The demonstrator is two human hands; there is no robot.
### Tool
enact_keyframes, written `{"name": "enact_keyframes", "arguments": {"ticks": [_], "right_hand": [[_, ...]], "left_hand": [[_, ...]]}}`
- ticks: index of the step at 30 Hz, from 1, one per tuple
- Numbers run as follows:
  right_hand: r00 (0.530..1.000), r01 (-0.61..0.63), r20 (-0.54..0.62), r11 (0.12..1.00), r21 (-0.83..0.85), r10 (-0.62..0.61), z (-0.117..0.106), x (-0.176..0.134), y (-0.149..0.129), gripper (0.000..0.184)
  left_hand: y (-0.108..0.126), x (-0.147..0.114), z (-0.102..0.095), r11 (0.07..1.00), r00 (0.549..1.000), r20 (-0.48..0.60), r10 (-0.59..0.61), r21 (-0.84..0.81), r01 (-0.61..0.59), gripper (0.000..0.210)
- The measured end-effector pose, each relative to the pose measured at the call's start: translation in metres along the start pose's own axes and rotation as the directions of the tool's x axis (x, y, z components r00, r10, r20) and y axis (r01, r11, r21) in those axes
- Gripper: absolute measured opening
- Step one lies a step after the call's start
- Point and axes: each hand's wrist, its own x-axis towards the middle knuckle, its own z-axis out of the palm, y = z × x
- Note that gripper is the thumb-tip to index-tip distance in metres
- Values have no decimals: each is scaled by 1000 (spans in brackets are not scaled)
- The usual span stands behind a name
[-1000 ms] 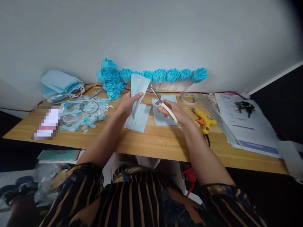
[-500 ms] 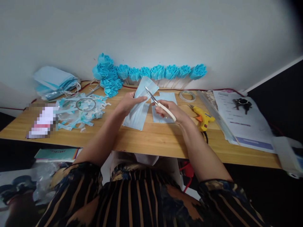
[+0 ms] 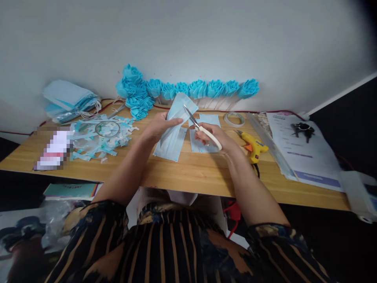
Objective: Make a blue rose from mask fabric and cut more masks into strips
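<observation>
My left hand (image 3: 160,125) is closed on a light blue face mask (image 3: 179,105), pinching it with the thumb on top. The mask is raised and tilted above the table. In my right hand (image 3: 210,135) is a pair of scissors (image 3: 208,137) with white handles, its metal blades pointing up and left. The blades lie over the right side of the held mask; whether they touch it I cannot tell. Below my left hand lies a flat mask piece (image 3: 172,145). More flat blue pieces (image 3: 209,119) lie under and behind my right hand.
Blue flowers (image 3: 198,89) on sticks line the wall. At left are a heap of cut scraps (image 3: 110,139), a ring of tape on it, and a bag of masks (image 3: 70,98). A yellow glue gun (image 3: 255,147), tape roll (image 3: 234,119), papers (image 3: 300,145) and keys (image 3: 302,130) lie right.
The scissors' tip has shifted slightly up and right across the mask. Both hands keep their grips; the whole view has moved a little.
</observation>
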Motion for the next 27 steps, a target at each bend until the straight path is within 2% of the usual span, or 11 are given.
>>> {"name": "enact_keyframes", "arguments": {"ticks": [9,18,27], "right_hand": [[1000,-6,2,1000,20,6,2,0,-2,58],[1000,-15,10,1000,18,15,0,-1,-2,53],[1000,-23,-2,998,53,23,-1,1,3,52]], "left_hand": [[-5,3,-2,1000,1000,30,-3,25,2,41],[-8,4,-4,1000,1000,27,13,-25,-13,38],[-2,0,0,999,1000,24,-7,-33,8,36]]}}
